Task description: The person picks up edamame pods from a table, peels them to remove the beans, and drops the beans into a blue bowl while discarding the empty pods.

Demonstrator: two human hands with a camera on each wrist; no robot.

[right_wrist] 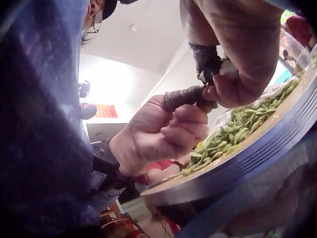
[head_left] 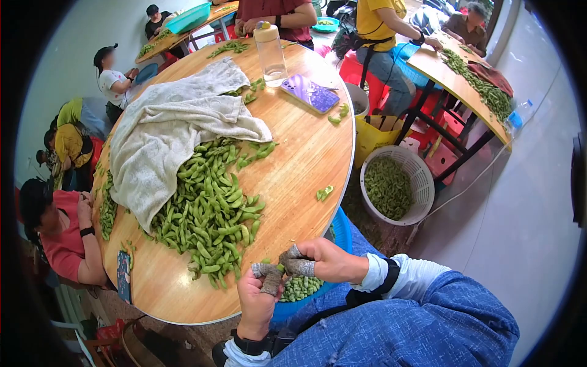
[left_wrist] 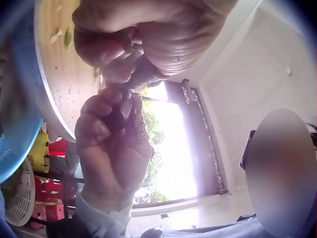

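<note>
In the head view my left hand [head_left: 255,303] and right hand [head_left: 337,262] meet at the table's near edge, with grey knitted covers on thumbs and fingers. Between their fingertips they pinch a green soybean pod [head_left: 280,267], mostly hidden by the covers. Just below is a blue basin [head_left: 344,235] holding shelled green beans [head_left: 299,289]. A large heap of soybean pods [head_left: 211,208] lies on the round wooden table [head_left: 299,165], partly under a pale towel [head_left: 162,131]. Both wrist views show the fingertips of the left hand [right_wrist: 161,131] and right hand [left_wrist: 114,158] touching.
A clear bottle [head_left: 270,58] and a purple phone [head_left: 310,93] stand and lie toward the far side. One empty-looking pod [head_left: 324,193] lies near the right rim. A white basket [head_left: 422,183] of pods is on the floor. Another person [head_left: 67,232] sits at the left.
</note>
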